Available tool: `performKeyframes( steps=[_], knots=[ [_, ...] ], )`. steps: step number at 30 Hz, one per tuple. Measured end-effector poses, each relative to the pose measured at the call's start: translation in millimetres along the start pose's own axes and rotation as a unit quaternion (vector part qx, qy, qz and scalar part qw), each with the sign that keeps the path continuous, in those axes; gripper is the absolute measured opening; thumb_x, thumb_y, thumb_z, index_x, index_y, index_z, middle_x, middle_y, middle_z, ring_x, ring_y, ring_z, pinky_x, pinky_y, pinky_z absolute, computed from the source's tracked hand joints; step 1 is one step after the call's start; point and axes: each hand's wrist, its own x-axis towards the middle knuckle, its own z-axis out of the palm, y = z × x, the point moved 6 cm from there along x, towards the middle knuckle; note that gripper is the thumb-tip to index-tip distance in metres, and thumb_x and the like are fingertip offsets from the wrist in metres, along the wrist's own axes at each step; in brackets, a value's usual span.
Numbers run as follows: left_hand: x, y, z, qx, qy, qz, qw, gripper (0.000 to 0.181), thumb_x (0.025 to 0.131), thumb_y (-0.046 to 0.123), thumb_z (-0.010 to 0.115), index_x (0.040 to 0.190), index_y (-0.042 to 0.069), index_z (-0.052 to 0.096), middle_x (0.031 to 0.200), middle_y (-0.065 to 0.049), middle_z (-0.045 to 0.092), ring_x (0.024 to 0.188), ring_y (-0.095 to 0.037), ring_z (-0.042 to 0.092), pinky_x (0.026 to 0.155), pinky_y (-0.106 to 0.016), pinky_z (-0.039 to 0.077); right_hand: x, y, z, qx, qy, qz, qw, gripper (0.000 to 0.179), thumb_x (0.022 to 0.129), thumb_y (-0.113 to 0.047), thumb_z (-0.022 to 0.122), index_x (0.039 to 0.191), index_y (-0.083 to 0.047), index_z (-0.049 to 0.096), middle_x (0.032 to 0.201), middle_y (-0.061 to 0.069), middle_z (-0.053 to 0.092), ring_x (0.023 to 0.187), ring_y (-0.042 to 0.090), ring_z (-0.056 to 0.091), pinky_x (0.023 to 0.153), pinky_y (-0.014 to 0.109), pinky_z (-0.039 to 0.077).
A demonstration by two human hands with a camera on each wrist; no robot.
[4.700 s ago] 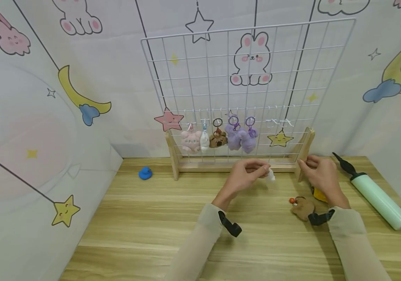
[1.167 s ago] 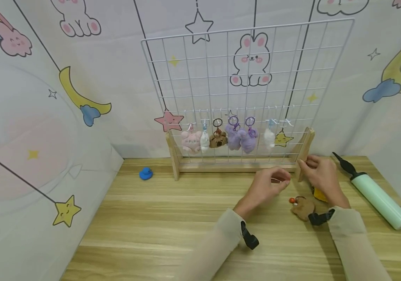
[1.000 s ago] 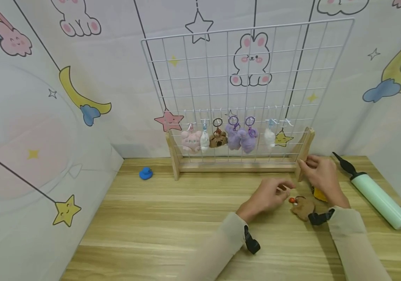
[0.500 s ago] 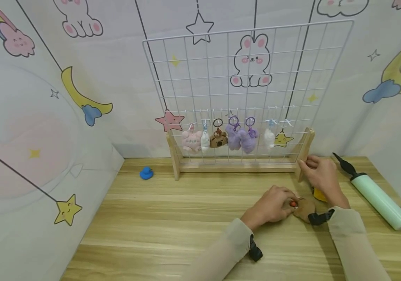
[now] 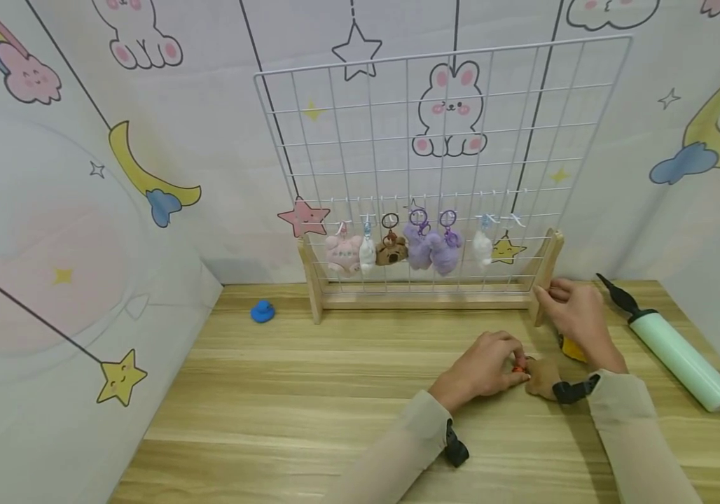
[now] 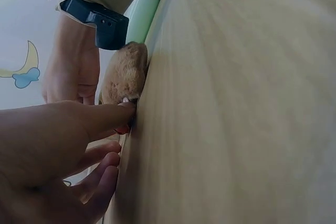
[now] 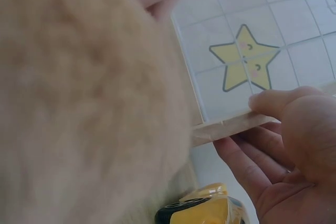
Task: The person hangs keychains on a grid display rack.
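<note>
My left hand (image 5: 482, 367) pinches the small red bead end of a brown plush keychain (image 5: 543, 379) lying on the table. Thumb and fingertips meet at its clasp in the left wrist view, where the furry body (image 6: 126, 72) rests against the tabletop. My right hand (image 5: 577, 318) grips the right wooden leg (image 5: 548, 266) of the wire rack, thumb on one side and fingers on the other in the right wrist view. On the rack hang a pink plush (image 5: 343, 253), a white one (image 5: 367, 253), a brown one (image 5: 391, 250), two purple ones (image 5: 445, 252) and another white one (image 5: 482, 248).
A yellow and black object (image 5: 572, 348) lies beneath my right wrist, partly hidden. Further right is a pale green hand pump (image 5: 681, 360) with a black nozzle. A blue rubber duck (image 5: 262, 311) sits left of the rack. A white hook (image 5: 515, 220) on the right holds nothing.
The white plush from my left hand now hangs at the rack's right. My left hand has moved down and right, taking hold of the brown keychain's bead. My right hand stays on the leg.
</note>
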Motion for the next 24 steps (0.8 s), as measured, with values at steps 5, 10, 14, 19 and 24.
performKeyframes(
  steps=[5,10,14,19,24],
  knots=[
    [2.6,-2.7,-0.8,-0.044,-0.014,-0.009,0.9989,0.011,0.100,0.027,0.081,0.103,0.021,0.073,0.107,0.011,0.071,0.099,0.001,0.062,0.089,-0.007,0.044,-0.3,0.0,-1.5,0.001,0.005,-0.003,1.0000,0.059,0.108,-0.034,0.066,0.137,0.018,0.064,0.124,0.033,0.071,0.113,0.051,0.072,0.092,0.066,0.059],
    [4.0,-7.0,3.9,-0.089,-0.044,-0.044,0.9941,0.036,0.099,0.026,0.081,0.132,0.018,0.069,0.114,0.009,0.071,0.101,0.001,0.062,0.085,-0.005,0.044,-0.3,1.3,-0.8,-0.001,0.006,0.000,1.0000,0.059,0.109,-0.035,0.066,0.136,0.017,0.064,0.125,0.033,0.072,0.114,0.051,0.072,0.093,0.066,0.059],
    [2.7,-4.7,8.2,-0.043,-0.062,-0.054,0.9957,0.050,0.102,0.038,0.076,0.149,0.026,0.065,0.121,0.009,0.066,0.103,-0.001,0.057,0.082,-0.010,0.042,-0.7,1.8,-0.5,-0.001,0.004,0.006,1.0000,0.060,0.109,-0.036,0.065,0.137,0.016,0.064,0.125,0.032,0.072,0.114,0.051,0.072,0.093,0.065,0.059],
    [1.3,-1.6,10.0,-0.019,-0.050,-0.061,0.9967,0.030,0.102,0.039,0.077,0.131,0.035,0.074,0.120,0.010,0.065,0.102,-0.001,0.053,0.078,-0.011,0.039,-0.4,2.7,0.5,-0.001,-0.001,0.009,1.0000,0.060,0.109,-0.036,0.064,0.138,0.017,0.063,0.126,0.033,0.071,0.115,0.051,0.072,0.094,0.065,0.059],
    [0.7,-3.5,8.9,-0.042,-0.041,-0.069,0.9959,0.022,0.101,0.037,0.079,0.122,0.031,0.072,0.119,0.010,0.063,0.103,0.001,0.053,0.081,-0.010,0.040,0.6,2.4,0.2,0.002,0.001,0.005,1.0000,0.060,0.109,-0.035,0.065,0.138,0.017,0.063,0.126,0.033,0.071,0.115,0.051,0.072,0.092,0.065,0.059]
  ],
)
